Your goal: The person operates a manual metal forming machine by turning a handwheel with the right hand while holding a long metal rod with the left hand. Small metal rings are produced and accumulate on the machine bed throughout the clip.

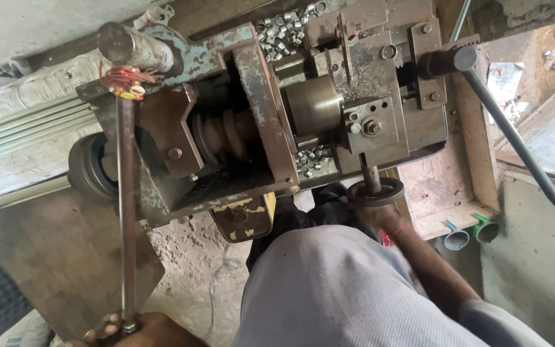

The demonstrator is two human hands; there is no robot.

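A small lathe-like machine [271, 109] is seen from above. The left hand [137, 329] is clenched around the lower end of a long steel lever rod [125, 205], while the right hand [380, 215] is at the round handwheel [375, 191] from below; whether its grip is closed cannot be told, since the fingers are hidden. The dull chuck [313, 105] sits bare at the middle, with cut metal rings [313, 159] heaped just beside it. A sleeve or fingers could be caught by the unguarded chuck or pulley [226, 132], and loose rings could be flung if touched.
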